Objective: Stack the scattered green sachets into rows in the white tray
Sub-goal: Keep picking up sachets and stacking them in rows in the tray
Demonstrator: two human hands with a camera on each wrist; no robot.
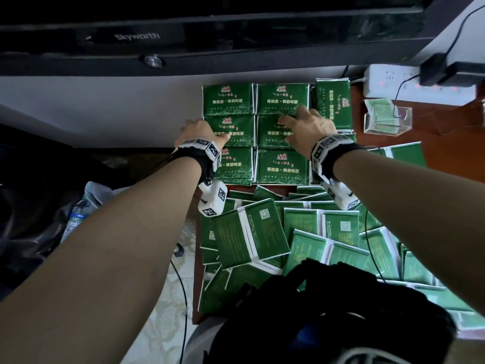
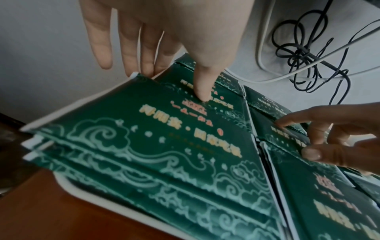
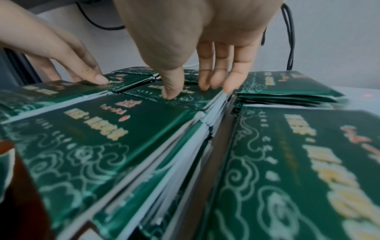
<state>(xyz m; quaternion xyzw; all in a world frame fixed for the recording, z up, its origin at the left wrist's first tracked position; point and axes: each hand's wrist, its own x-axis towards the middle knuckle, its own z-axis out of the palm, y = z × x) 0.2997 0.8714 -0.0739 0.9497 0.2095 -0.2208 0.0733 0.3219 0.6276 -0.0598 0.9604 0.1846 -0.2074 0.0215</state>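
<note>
**Hands flat on the stacked sachets**

Forearms reach forward from the bottom of the head view, both wearing black wrist straps with white marker blocks. Nearest lies a loose heap of flat green foil sachets (image 1: pixel 265 232), white-edged and mostly back side up, spread over the reddish-brown wooden tabletop (image 2: pixel 51 211); a dark bundle at the bottom edge covers part of the heap and cannot be made out.

Beyond the heap, the sachets stand in neat stacked rows (image 1: pixel 282 164), printed faces up, in the shallow white plastic tray (image 2: pixel 68 188). The stacks hide nearly all of the tray; only a rounded corner of it shows in the left wrist view.

The left hand (image 1: pixel 199 132) lies at the left edge of the middle row. Its grip is open: the thumb presses down on the top sachet while the fingers (image 2: pixel 131 48) reach straight down beside the stack's outer edge. The right hand (image 1: pixel 307 124) rests on the middle stack of the next column, palm down, grip open, with its fingertips (image 3: pixel 218 81) and thumb touching the top sachet. Neither hand holds anything.

Farther back sit a clear plastic box (image 1: pixel 388 119), a white power strip (image 1: pixel 393 82), tangled black cables (image 2: pixel 304 48) and a black television (image 1: pixel 183 35). The right wrist view is blurred up close.
</note>
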